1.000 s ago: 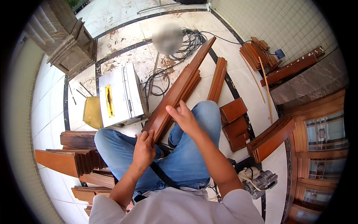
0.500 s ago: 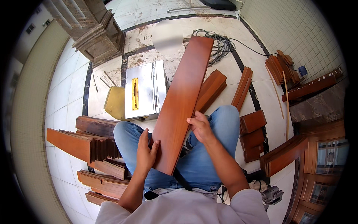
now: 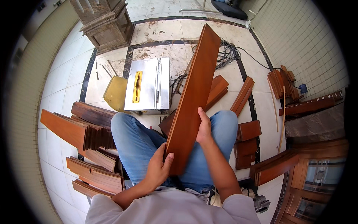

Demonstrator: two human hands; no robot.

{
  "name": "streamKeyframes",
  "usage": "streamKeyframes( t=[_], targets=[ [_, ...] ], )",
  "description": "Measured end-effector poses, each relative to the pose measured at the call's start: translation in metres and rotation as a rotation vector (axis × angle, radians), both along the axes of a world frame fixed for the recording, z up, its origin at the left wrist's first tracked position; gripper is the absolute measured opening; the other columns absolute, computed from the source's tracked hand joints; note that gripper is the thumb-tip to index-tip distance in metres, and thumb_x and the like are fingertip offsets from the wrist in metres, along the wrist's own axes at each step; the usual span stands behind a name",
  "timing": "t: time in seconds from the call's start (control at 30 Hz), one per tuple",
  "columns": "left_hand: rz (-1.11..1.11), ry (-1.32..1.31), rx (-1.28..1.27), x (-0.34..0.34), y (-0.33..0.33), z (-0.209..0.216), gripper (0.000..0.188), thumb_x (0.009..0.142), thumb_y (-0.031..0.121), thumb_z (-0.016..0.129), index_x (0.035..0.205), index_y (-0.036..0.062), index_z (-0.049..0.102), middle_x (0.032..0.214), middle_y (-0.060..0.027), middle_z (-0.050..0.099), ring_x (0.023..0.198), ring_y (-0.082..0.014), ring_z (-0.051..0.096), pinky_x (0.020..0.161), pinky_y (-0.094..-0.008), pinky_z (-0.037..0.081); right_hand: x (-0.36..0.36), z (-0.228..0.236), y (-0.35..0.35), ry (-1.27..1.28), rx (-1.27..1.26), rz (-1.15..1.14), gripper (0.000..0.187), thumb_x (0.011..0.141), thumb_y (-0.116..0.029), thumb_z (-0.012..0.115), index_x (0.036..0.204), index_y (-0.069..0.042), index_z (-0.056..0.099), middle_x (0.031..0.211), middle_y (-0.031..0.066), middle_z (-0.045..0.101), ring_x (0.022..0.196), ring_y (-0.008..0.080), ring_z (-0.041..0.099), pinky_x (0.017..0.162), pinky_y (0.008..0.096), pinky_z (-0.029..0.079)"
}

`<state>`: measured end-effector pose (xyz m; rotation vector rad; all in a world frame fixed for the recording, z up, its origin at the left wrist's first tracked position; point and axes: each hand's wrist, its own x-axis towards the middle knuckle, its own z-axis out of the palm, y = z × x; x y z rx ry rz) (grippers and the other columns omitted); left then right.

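A long reddish-brown wooden floorboard (image 3: 194, 97) is held between my two hands, above my lap. It slants up and away to the right, tilted so that its grooved left edge shows. My left hand (image 3: 159, 166) grips that edge near the lower end, thumb on the face and fingers behind. My right hand (image 3: 203, 127) clasps the right edge farther up, its thumb along the face and its other fingers hidden behind the board. Beyond my knees stands a silver table saw (image 3: 151, 84) with a yellow insert plate, left of the board.
Stacked floorboards (image 3: 67, 128) lie by my left leg. More planks (image 3: 242, 95) and short wood pieces (image 3: 248, 130) lie at the right. A black cable (image 3: 227, 54) coils beyond the board. A stone pillar (image 3: 108, 30) stands far left, a wooden cabinet (image 3: 298, 175) near right.
The floorboard has turned on its long axis, bringing its left edge into sight, and its far end has moved up and right. Both hands have shifted along with it.
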<state>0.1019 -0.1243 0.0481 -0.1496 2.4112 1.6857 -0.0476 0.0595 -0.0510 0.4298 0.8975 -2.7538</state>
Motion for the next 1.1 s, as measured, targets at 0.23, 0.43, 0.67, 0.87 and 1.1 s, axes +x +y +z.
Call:
streamKeyframes(
  t=[0.23, 0.43, 0.67, 0.87, 1.1],
  targets=[
    [-0.534, 0.088, 0.302, 0.012, 0.027, 0.036, 0.065, 0.111, 0.029, 0.049, 0.164, 0.001, 0.024, 0.171, -0.0233, 0.018, 0.158, -0.0369, 0.02, 0.127, -0.0434, 0.019, -0.001, -0.071, 0.022, 0.419, -0.549, 0.338, 0.045, 0.108, -0.052, 0.051, 0.1, -0.008, 0.059, 0.079, 0.0068, 0.063, 0.065, 0.0172, 0.062, 0.054, 0.0303, 0.049],
    [-0.722, -0.033, 0.408, -0.006, 0.047, 0.024, 0.053, 0.113, 0.031, 0.047, 0.155, -0.0005, 0.045, 0.169, -0.0182, 0.03, 0.157, -0.032, 0.026, 0.126, -0.0441, 0.021, -0.002, -0.037, 0.027, 0.464, -0.973, 0.455, 0.042, 0.102, -0.041, 0.064, 0.111, -0.002, 0.051, 0.083, 0.0071, 0.062, 0.07, 0.0195, 0.062, 0.066, 0.0315, 0.05],
    [-0.472, -0.185, 0.617, -0.008, 0.049, -0.003, 0.049, 0.111, 0.031, 0.055, 0.145, -0.0037, 0.056, 0.144, -0.0143, 0.061, 0.135, -0.0231, 0.055, 0.114, -0.0353, 0.041, 0.002, -0.031, 0.032, 0.462, -0.942, 0.501, 0.049, 0.1, -0.046, 0.066, 0.114, -0.001, 0.051, 0.08, 0.0058, 0.06, 0.069, 0.0185, 0.061, 0.066, 0.0301, 0.049],
    [-0.357, -0.208, 0.579, -0.022, 0.028, -0.013, 0.043, 0.11, 0.025, 0.056, 0.14, -0.0048, 0.059, 0.137, -0.0155, 0.065, 0.126, -0.0236, 0.062, 0.112, -0.04, 0.047, 0.002, -0.025, 0.028, 0.421, -0.936, 0.57, 0.049, 0.098, -0.044, 0.069, 0.114, -0.001, 0.051, 0.081, 0.0057, 0.059, 0.072, 0.0186, 0.062, 0.07, 0.0301, 0.05],
    [-0.281, -0.229, 0.581, -0.025, 0.018, -0.022, 0.036, 0.109, 0.021, 0.059, 0.134, -0.005, 0.063, 0.133, -0.0142, 0.068, 0.122, -0.0209, 0.064, 0.106, -0.0343, 0.049, -0.002, -0.035, 0.019, 0.393, -0.94, 0.565, 0.039, 0.099, -0.036, 0.07, 0.109, -0.003, 0.051, 0.077, 0.004, 0.057, 0.068, 0.017, 0.061, 0.067, 0.0288, 0.05]
  ],
)
